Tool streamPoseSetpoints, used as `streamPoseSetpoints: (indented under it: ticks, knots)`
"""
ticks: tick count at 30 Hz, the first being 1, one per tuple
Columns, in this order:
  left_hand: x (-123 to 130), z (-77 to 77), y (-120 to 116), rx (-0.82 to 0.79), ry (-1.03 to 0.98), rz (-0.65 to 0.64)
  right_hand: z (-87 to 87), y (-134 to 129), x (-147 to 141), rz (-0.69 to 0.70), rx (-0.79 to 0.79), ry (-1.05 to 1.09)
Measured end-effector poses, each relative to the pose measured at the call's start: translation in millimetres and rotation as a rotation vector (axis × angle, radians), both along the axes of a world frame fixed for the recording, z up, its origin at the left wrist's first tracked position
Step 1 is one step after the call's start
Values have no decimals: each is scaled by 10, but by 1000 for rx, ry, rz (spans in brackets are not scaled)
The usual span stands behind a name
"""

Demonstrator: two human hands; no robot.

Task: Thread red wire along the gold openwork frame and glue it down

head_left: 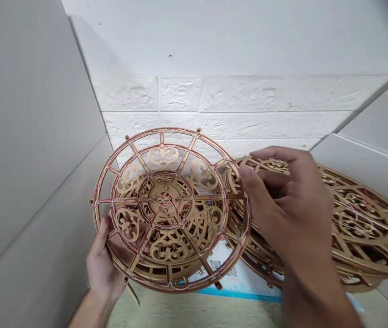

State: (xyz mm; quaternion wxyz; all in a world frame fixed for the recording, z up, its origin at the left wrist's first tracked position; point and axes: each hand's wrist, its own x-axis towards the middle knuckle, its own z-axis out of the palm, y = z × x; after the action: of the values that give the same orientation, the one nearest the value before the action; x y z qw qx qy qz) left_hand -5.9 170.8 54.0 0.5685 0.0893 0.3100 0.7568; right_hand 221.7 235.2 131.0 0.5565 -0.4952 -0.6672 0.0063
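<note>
A round gold wheel-shaped frame point(209, 197) with spokes, scroll ornaments and thin red and white wires along its rings is held up, tilted towards me. My left hand point(103, 262) grips its lower left rim, thumb in front and fingers partly seen through the openings behind. At the right rim is my right hand point(291, 205), its thumb on the edge and its index finger curved over the top; the exact contact of the other fingers is hidden. More gold frames point(361, 218) of similar make lie stacked behind and to the right.
Beneath the frames lies a white and blue printed sheet point(245, 289) with QR codes. A pale greenish surface point(166, 312) is in front. Grey panels point(36, 136) rise on the left and right, and a white brick-patterned wall point(241, 93) closes the back.
</note>
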Motion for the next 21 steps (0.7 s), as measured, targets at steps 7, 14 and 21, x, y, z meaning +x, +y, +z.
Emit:
streamPoseSetpoints:
  ticks: [7, 14, 21]
  knots:
    - [-14, 40, 12, -8, -23, -8, -15, 51, -28, 51, 141, 296]
    - [71, 79, 30, -55, -24, -13, -409, -93, 24, 61, 174, 206]
    - [152, 61, 53, -35, -58, -38, -1014, -350, 62, 175, 169, 286]
